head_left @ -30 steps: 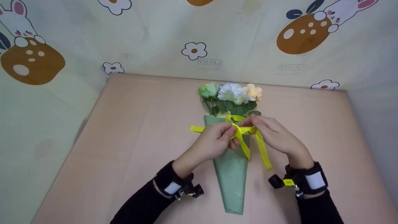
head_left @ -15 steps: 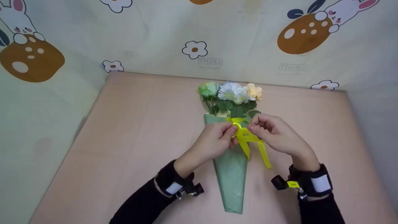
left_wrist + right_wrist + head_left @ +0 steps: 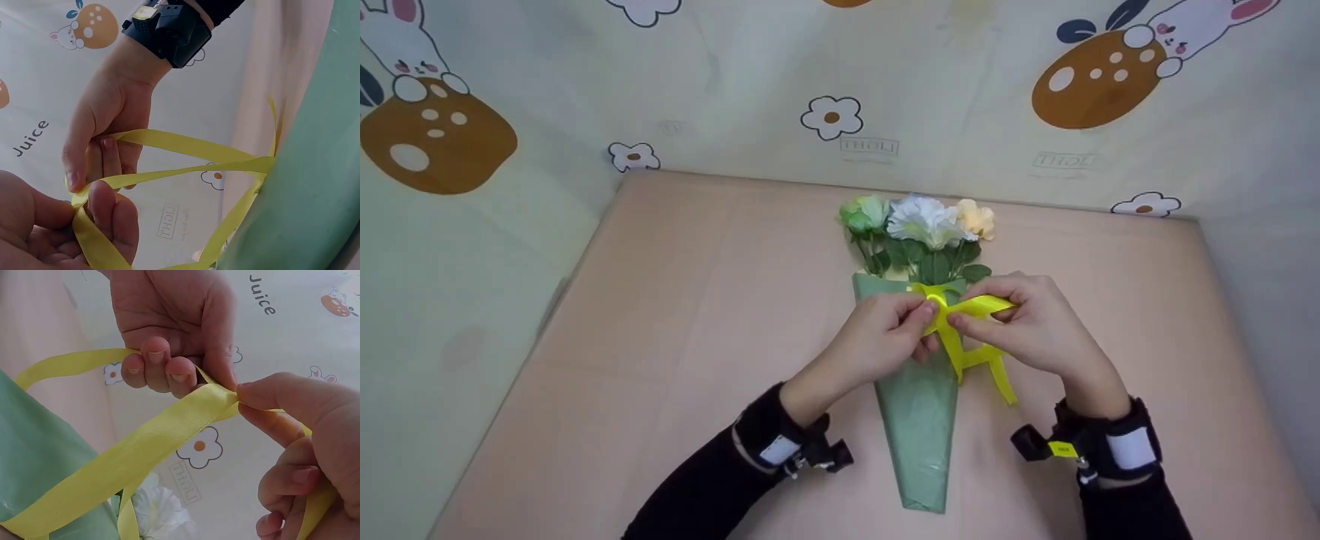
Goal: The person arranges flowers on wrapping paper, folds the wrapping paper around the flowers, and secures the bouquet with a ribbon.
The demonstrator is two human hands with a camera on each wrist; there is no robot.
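Observation:
A bouquet lies on the table, its green wrapping paper (image 3: 919, 435) narrowing toward me. A yellow ribbon (image 3: 982, 304) runs around the upper part of the wrap, with loose lengths hanging to the right. My left hand (image 3: 877, 337) pinches the ribbon between thumb and index finger, over the wrap. Just to its right, my right hand (image 3: 1035, 330) also holds the ribbon, thumb and index finger curled on it. In the right wrist view both thumbs meet at a gathered spot of ribbon (image 3: 169, 430), raised off the paper. The fingers partly hide how the loops cross.
Green, white-blue and peach flowers (image 3: 926, 223) stick out of the wrap's far end. The pinkish table (image 3: 697, 337) ends at a patterned backdrop (image 3: 735, 90). Each wrist wears a black strap with a small camera.
The right hand goes from reaching behind the ribbon to gripping a length of it, which now stretches rightward between the hands. The left hand keeps its pinch almost in place.

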